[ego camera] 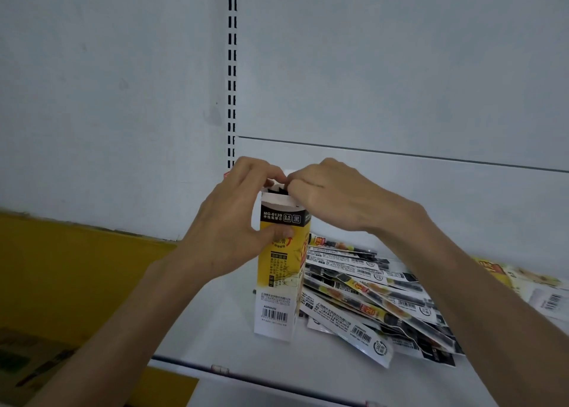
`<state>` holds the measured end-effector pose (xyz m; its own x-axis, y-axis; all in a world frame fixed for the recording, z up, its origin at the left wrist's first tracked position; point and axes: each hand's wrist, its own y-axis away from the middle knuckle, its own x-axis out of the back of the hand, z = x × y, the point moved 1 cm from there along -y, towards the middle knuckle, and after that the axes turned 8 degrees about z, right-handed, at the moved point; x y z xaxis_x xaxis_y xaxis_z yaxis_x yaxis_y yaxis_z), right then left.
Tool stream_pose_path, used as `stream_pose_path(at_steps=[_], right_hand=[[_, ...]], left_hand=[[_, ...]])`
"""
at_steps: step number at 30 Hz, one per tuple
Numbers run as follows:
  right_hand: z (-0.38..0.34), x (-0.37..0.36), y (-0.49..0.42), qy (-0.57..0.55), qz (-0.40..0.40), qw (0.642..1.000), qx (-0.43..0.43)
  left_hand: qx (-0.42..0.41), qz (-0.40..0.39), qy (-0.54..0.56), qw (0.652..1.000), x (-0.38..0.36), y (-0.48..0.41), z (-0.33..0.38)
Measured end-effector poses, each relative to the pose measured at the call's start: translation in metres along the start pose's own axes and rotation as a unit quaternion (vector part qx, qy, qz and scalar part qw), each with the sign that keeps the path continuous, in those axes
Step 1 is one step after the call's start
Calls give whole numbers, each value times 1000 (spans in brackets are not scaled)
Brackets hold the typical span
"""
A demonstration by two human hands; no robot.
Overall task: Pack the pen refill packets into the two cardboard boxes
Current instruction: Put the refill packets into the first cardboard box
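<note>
A tall yellow, white and black cardboard box (278,283) stands upright on the white shelf (221,329). My left hand (228,222) grips its upper part, thumb across the front. My right hand (335,194) is at the box's open top, fingers pinched on the top flap or on dark packets inside; which one is hidden. A loose pile of pen refill packets (369,302) lies just right of the box. A second box (532,286) lies flat at the far right, partly behind my right forearm.
The shelf's front edge (246,376) runs below the box. A yellow surface (77,268) and a brown carton (30,366) lie to the left. A slotted upright (232,68) rises behind on the white back panel.
</note>
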<state>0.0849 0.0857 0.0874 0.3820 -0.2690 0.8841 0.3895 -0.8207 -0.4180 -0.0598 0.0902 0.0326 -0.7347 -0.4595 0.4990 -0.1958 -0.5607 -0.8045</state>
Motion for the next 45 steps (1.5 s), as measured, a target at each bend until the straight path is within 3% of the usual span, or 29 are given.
stream_pose_path(at_steps=[5,7,9,11,12,14,16,18,25,27,30,36,41,45], right_hand=[[5,1,-1,-40,0,999,10],[10,3,6,-138,84,987,20],[24,7,13,-271,208,940,7],[48,9,18,-287,283,915,-31],[60,9,21,-219,255,940,-62],[80,-3,28,-44,20,988,-145],[96,-24,40,50,-206,954,-211],[103,-41,49,61,-279,931,-229],[111,-45,47,-12,-141,972,-190],[112,-45,48,16,-152,971,-182],[112,-52,50,62,-230,952,-195],[113,-58,50,32,-198,964,-175],[114,-44,47,-17,-108,982,-152],[106,-24,39,-96,21,985,-139]], left_hand=[[15,-28,-12,999,4,-4,3],[7,-45,-20,999,7,-5,3],[-4,-51,-37,998,9,-4,2],[-6,-48,-36,998,8,-1,1],[-1,-47,-33,998,7,1,1],[17,-47,-30,998,4,2,2],[20,-49,-29,998,4,1,4],[2,-55,-26,998,4,-1,5],[-4,-58,-35,998,5,-5,7],[3,-56,-34,998,6,-4,7],[15,-55,-37,998,10,-3,8],[16,-55,-29,998,11,-3,11],[8,-44,-27,999,11,-1,11],[2,-47,-33,998,10,0,12]])
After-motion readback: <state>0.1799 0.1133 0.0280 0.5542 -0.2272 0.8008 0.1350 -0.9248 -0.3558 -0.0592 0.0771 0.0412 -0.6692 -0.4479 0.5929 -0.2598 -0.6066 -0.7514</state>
